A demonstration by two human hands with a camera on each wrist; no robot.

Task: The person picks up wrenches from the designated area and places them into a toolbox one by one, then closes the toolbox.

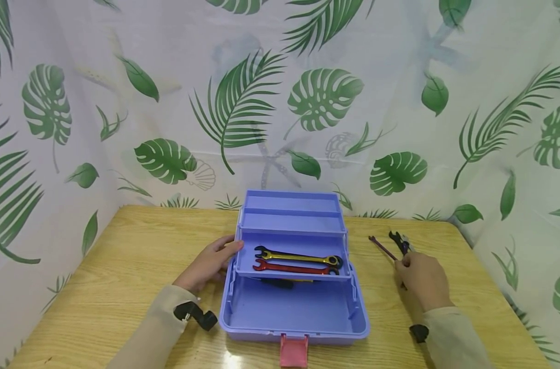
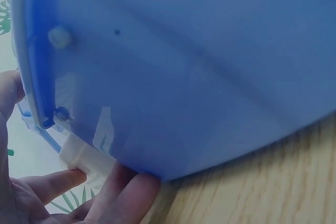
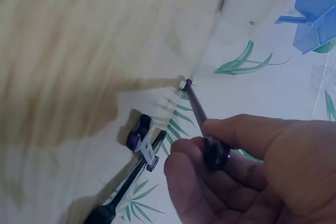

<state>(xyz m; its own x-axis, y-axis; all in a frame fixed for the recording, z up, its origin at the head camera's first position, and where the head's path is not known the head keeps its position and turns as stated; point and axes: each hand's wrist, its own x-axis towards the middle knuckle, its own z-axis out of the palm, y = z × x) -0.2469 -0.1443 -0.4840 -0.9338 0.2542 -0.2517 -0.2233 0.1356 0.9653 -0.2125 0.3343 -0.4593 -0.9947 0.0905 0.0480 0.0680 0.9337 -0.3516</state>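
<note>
A lavender toolbox (image 1: 295, 307) stands open, its trays raised. The middle tray holds a yellow-and-black wrench (image 1: 303, 257) and a red wrench (image 1: 289, 267). At the box's left side, my left hand (image 1: 213, 262) grips the edge, thumb by the tray rim; in the left wrist view its fingers (image 2: 139, 195) bend against the wall's lower edge. On the right, my right hand (image 1: 423, 279) pinches a thin dark-red wrench (image 3: 197, 107) between thumb and fingers. Beside that hand are a black open-ended tool (image 1: 397, 240) and a silver-headed tool (image 1: 406, 243), partly hidden by the hand.
Under the raised tray, a dark-handled tool (image 1: 279, 283) shows in the box's bottom. A pink latch (image 1: 294, 351) hangs at the front. The wooden table (image 1: 137, 246) meets a leaf-patterned curtain (image 1: 261, 113) at the back and sides.
</note>
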